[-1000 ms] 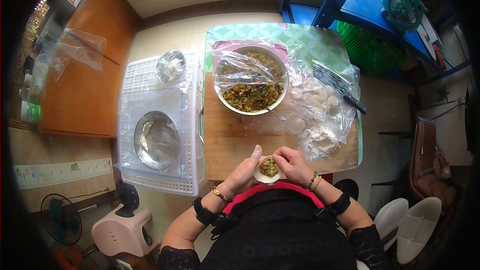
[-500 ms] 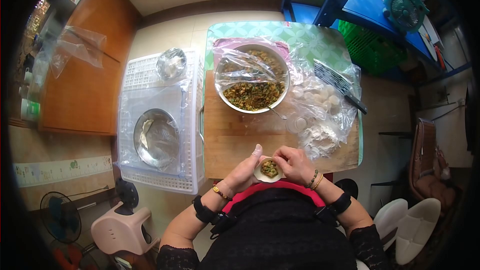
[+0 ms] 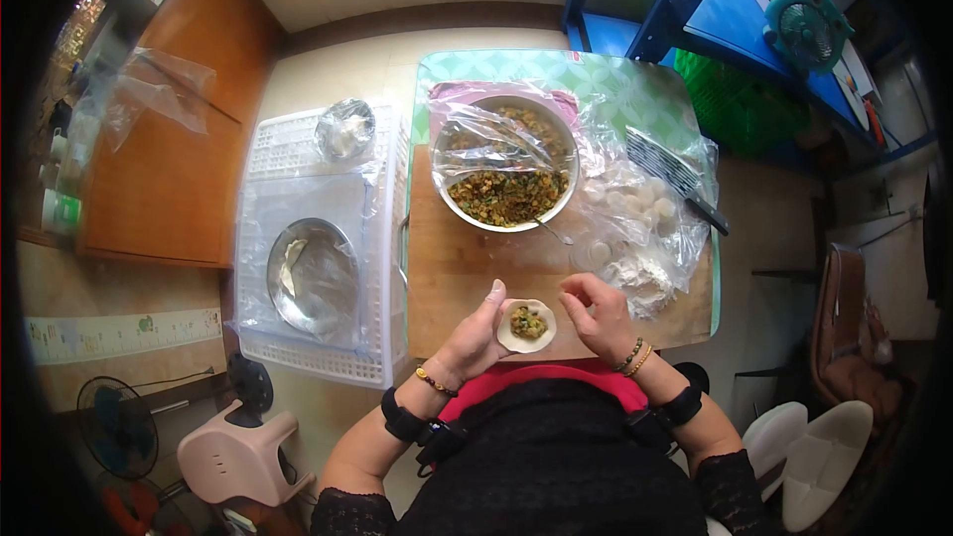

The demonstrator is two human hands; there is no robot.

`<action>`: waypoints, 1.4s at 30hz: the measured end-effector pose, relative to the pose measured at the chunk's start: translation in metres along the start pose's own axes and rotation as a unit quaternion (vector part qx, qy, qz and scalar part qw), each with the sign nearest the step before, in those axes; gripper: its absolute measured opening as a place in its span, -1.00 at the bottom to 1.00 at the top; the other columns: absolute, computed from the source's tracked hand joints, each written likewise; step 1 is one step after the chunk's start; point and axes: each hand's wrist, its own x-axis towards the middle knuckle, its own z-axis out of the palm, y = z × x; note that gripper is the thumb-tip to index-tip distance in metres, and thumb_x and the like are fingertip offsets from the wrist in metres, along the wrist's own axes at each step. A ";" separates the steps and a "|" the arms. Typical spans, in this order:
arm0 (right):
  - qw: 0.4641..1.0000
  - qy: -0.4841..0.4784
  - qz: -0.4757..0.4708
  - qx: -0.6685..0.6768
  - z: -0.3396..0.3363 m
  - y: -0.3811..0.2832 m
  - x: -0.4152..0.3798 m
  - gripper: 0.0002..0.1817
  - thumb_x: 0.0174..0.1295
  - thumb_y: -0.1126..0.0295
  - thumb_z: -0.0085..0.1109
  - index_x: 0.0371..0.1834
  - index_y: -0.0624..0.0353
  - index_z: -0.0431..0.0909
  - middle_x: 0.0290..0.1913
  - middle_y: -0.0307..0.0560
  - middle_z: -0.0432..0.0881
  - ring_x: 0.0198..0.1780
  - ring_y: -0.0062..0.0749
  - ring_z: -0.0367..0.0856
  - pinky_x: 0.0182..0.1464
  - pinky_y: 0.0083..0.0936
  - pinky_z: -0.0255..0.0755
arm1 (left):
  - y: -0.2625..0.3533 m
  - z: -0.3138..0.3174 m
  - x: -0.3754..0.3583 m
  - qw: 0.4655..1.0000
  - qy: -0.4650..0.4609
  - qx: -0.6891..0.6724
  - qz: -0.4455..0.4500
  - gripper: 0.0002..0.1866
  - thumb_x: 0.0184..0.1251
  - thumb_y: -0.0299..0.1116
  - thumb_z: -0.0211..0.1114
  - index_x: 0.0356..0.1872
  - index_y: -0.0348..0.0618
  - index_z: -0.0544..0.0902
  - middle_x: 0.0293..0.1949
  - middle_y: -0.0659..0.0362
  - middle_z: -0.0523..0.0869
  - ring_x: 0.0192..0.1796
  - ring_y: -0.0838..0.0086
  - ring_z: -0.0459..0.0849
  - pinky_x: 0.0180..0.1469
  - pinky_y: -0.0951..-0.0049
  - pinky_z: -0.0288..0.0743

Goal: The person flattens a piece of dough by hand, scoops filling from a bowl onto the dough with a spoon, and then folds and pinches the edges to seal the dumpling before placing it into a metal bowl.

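Observation:
My left hand holds a round dumpling wrapper in front of me, its thumb raised at the rim. A mound of chopped filling sits in the middle of the wrapper, which lies flat and unfolded. To the right, apart from the wrapper, my right hand hovers over the board's near edge. Its fingers are bent, with a gap between thumb and forefinger and nothing visible between them. Ahead on the wooden board stands a large bowl of the same filling, partly under plastic film.
Right of the bowl are dough pieces on plastic, a flour heap, a small glass and a cleaver. A spoon handle sticks out of the bowl. Left, a white crate carries a plastic-covered metal bowl.
My right hand has let go of the wrapper's rim and moved right and slightly forward. My left hand has shifted slightly with the wrapper, which now lies more open.

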 end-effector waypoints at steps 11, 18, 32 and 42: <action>0.998 -0.020 -0.049 -0.046 -0.009 -0.012 0.082 -0.56 0.10 0.47 0.36 0.08 0.19 0.51 -0.36 -0.10 0.56 -0.41 -0.38 0.62 -0.35 -0.43 0.49 | 0.063 -0.013 0.000 0.980 0.037 -0.065 0.182 -0.27 0.60 0.14 -0.31 0.28 -0.44 0.36 0.20 -0.18 0.54 0.30 -0.03 0.50 0.40 0.08 0.35; 0.940 -0.070 -0.260 -0.208 -0.008 -0.024 0.112 -0.93 0.15 0.45 0.32 -0.33 0.13 0.64 -0.39 -0.08 0.61 -0.38 -0.14 0.60 -0.29 -0.31 0.47 | 0.087 -0.024 0.007 0.958 0.015 -0.121 0.260 -0.41 0.63 0.01 -0.22 0.28 -0.36 0.38 0.21 -0.02 0.54 0.27 0.26 0.53 0.36 0.21 0.40; 0.957 0.046 0.108 0.265 -0.038 -0.033 0.104 -0.77 0.45 0.37 0.07 -0.22 0.36 0.59 -0.44 -0.24 0.60 -0.51 -0.60 0.60 -0.39 -0.65 0.53 | 0.096 -0.007 0.027 0.922 0.100 -0.071 0.367 -0.43 0.63 0.00 -0.20 0.30 -0.33 0.37 0.21 0.02 0.53 0.27 0.31 0.51 0.33 0.27 0.41; 0.879 0.053 0.239 0.408 -0.024 -0.037 0.087 -0.73 0.48 0.30 0.02 -0.19 0.33 0.56 -0.44 -0.18 0.59 -0.48 -0.50 0.62 -0.37 -0.57 0.57 | 0.085 0.012 0.042 0.906 0.127 -0.045 0.400 -0.40 0.62 0.02 -0.24 0.32 -0.34 0.33 0.23 -0.01 0.52 0.29 0.24 0.49 0.34 0.19 0.37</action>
